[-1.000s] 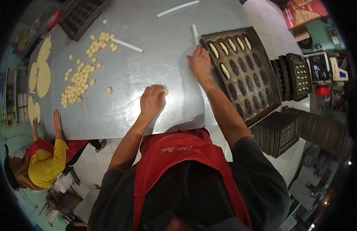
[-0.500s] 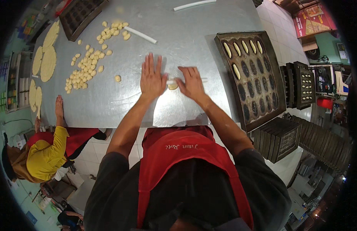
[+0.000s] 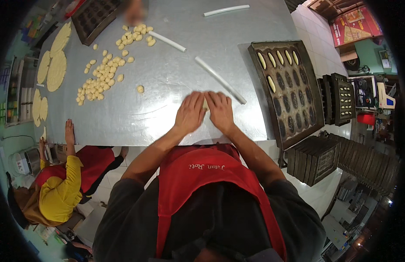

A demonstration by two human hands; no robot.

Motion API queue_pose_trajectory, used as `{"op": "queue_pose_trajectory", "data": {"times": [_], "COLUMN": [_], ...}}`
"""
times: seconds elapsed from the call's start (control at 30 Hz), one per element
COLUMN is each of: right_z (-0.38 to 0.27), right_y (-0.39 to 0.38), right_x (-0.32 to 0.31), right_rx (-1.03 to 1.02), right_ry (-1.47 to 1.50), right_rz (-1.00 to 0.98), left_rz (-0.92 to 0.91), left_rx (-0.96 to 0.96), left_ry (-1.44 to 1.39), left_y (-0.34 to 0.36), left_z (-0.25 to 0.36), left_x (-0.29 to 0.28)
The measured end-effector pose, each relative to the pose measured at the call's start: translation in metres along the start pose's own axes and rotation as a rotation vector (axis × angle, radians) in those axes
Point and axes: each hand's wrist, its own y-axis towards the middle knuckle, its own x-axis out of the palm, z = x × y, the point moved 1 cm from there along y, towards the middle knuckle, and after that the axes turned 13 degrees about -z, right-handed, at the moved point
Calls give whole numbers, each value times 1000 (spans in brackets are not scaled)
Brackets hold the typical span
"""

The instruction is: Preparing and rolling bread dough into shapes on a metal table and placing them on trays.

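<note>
My left hand (image 3: 190, 112) and my right hand (image 3: 220, 111) are side by side, low on the metal table. Their fingers curl down over a small piece of dough (image 3: 205, 105), of which only a pale bit shows between them. Just beyond my right fingers a thin white rolling pin (image 3: 220, 80) lies slantwise, touched by neither hand. One dough ball (image 3: 140, 89) sits alone to the left, and a heap of pale dough balls (image 3: 97, 82) spreads farther left. At my right, a dark baking tray (image 3: 279, 102) with oval hollows holds several slim dough rolls (image 3: 279, 57) along its far side.
More white rods (image 3: 167, 41) lie across the table (image 3: 167, 70). Flat dough sheets (image 3: 57, 70) and another dark tray (image 3: 93, 19) are at the left. A co-worker in a yellow top (image 3: 58, 187) stands at the left edge. Stacked trays (image 3: 314, 159) stand at right.
The rolling pin has left my hands and now lies beyond them. Both hands have drawn closer together and nearer to me, fingers now curled over the dough. A blurred shape has appeared at the far edge.
</note>
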Motion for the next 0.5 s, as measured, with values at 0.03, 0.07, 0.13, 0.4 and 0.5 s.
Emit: {"op": "queue_pose_trajectory", "data": {"times": [0.03, 0.07, 0.13, 0.4, 0.5], "right_z": [-6, -12, -23, -34, -70], "right_y": [-17, -36, -38, 69, 12], "right_x": [0, 2, -4, 27, 21], "right_rx": [1, -10, -23, 124, 106], "right_ry": [-1, -29, -58, 229, 20], "right_rz": [3, -17, 12, 113, -140], "left_rz": [-62, -112, -133, 179, 306], "left_rx": [40, 75, 113, 5, -234], "left_ry": [-49, 9, 86, -223, -148], "left_y": [-17, -34, -57, -36, -51], "left_z": [0, 3, 5, -39, -121], "left_x": [2, 1, -1, -62, -105]}}
